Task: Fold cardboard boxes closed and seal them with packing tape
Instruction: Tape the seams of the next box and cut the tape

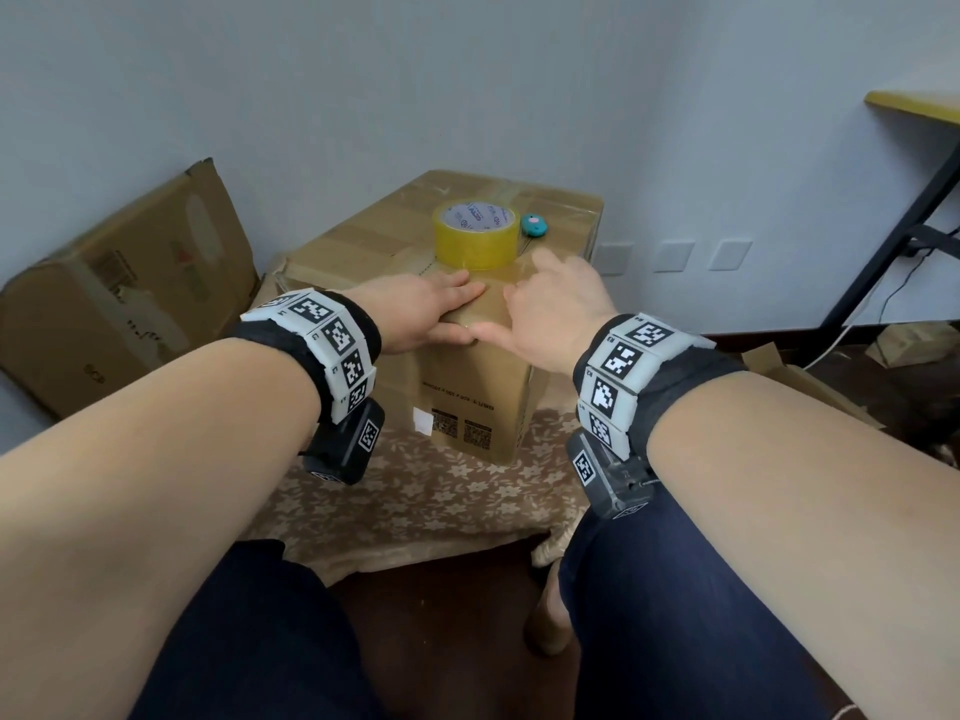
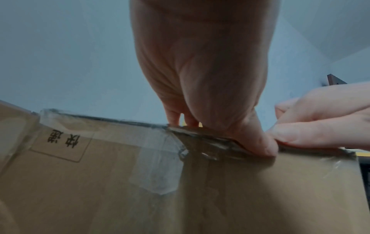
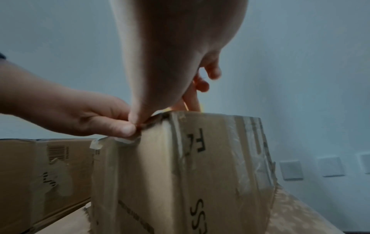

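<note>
— Both hands are on the near top edge of the cardboard box (image 1: 483, 376). The left hand (image 1: 415, 311) lies flat, fingers straight across the lid, thumb pressed over the edge; no curl in that grip.

— And the right hand (image 1: 558, 304)?

— Much the same: palm down and spread, thumb tip meeting the left thumb at the rim. The right wrist view shows two of its fingers lifted and slightly bent, the others reaching down to the lid. Neither hand pinches or holds anything.

— Where does the box sit, and how does it run?

— Upright on a table (image 1: 415, 501) covered with a flowered cloth, flaps closed, glossy tape on its top and sides. Its long axis runs away from the person toward the wall, one corner pointing back at them.

— What's on top?

— A roll of yellowish packing tape (image 1: 475, 235) lying flat, hole upward, just beyond the fingertips. Beside it, to the right, a small teal round object (image 1: 534, 224); what it is I can't tell.

— Further out?

— Another cardboard box (image 1: 119, 298) tilted against the wall on the left, and a yellow-topped desk (image 1: 914, 103) with black legs on the right.
</note>
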